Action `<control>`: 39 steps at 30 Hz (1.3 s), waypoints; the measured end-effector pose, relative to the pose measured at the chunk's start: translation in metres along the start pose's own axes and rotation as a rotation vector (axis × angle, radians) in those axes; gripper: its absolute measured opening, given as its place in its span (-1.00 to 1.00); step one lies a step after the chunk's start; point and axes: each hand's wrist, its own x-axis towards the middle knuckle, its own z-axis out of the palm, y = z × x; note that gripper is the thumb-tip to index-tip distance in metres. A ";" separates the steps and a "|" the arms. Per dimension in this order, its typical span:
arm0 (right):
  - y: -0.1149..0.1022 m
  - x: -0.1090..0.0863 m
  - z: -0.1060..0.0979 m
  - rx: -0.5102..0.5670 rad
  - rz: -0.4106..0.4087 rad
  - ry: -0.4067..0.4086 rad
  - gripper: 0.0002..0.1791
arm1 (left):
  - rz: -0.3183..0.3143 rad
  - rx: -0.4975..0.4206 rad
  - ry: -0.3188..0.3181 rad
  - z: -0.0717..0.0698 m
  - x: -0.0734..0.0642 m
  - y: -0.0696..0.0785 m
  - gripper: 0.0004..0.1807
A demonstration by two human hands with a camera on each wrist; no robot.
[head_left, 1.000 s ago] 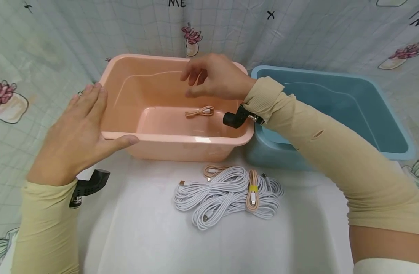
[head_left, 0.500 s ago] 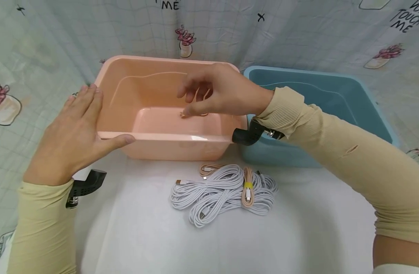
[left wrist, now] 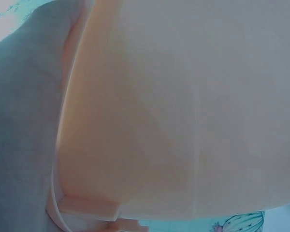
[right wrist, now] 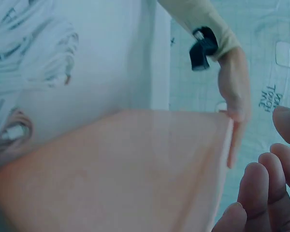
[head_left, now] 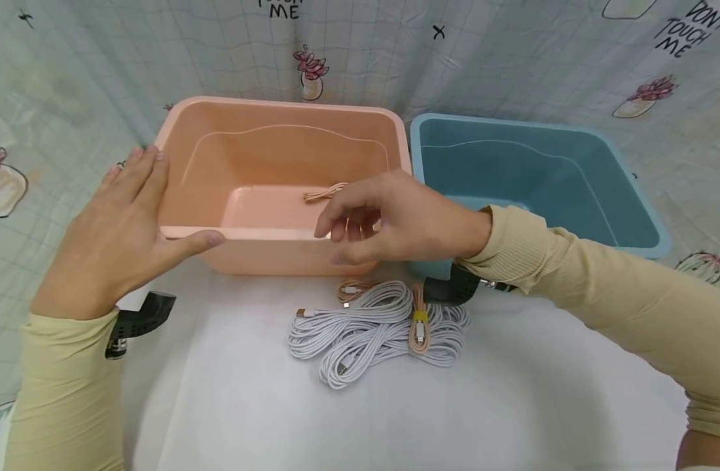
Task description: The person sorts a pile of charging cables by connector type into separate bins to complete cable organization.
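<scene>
My left hand (head_left: 118,229) rests with straight fingers on the left front corner of the peach plastic bin (head_left: 277,255), its thumb along the front rim. My right hand (head_left: 404,216) hovers over the bin's front right rim, fingers loosely bent and holding nothing. The right wrist view also shows those fingers (right wrist: 253,193) bare. A bundled tan cable (head_left: 323,193) lies on the bin floor, partly hidden by the right hand. On the white table in front lie several coiled white cables (head_left: 360,340). A tan cable with a yellow tie (head_left: 419,327) lies on them, another tan cable (head_left: 354,288) behind.
A blue plastic bin (head_left: 578,127) stands to the right of the peach one, close beside it. Behind both hangs a printed sheet (head_left: 366,59). The white table (head_left: 277,425) extends in front of the cables.
My right hand has moved from over the peach bin's interior toward its front rim, nearer the cable pile. The view has shifted slightly; the left hand keeps its place on the rim.
</scene>
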 end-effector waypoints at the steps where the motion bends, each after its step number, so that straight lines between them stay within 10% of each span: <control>1: 0.000 -0.004 0.002 -0.008 0.001 -0.006 -0.79 | 0.000 0.001 0.002 0.000 0.000 0.000 0.25; 11: -0.001 -0.037 0.022 -0.158 -0.082 0.063 -0.84 | 0.009 0.014 0.000 0.000 0.001 0.001 0.25; 27: 0.037 -0.079 0.038 -0.224 0.054 -0.023 -0.81 | 0.000 0.002 -0.005 -0.001 -0.001 -0.002 0.23; 39: 0.073 -0.096 0.046 -0.285 0.003 -0.092 -0.75 | -0.016 0.007 -0.030 -0.003 -0.002 0.000 0.21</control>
